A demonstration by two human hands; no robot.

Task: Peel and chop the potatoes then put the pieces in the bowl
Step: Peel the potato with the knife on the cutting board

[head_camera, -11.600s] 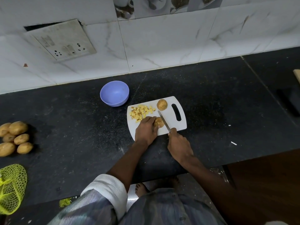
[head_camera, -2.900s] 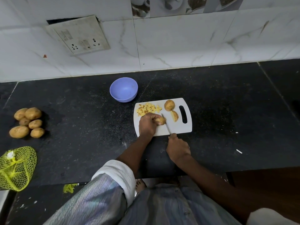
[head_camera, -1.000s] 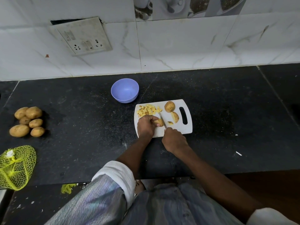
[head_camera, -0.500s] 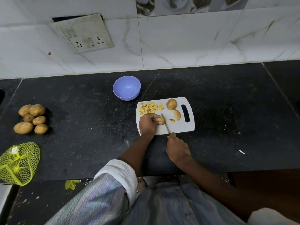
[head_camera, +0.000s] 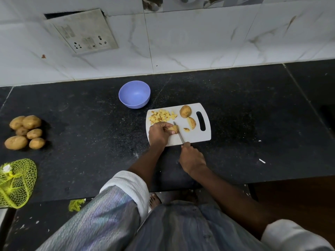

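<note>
Knife [head_camera: 178,132] handle hidden inside right hand [head_camera: 192,159], blade exposed.

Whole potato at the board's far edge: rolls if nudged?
Probably. The whole potato is rounded and sits free on the smooth cutting board, so a nudge may roll it. Looks solid, likely heavy for its size. Its skin is on, so it should grip well.

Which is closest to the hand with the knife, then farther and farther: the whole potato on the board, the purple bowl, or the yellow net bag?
From the right hand:
1. Whole potato, on the board, just ahead.
2. Purple bowl, behind the board, leftward.
3. Yellow net bag, far left edge.
</note>
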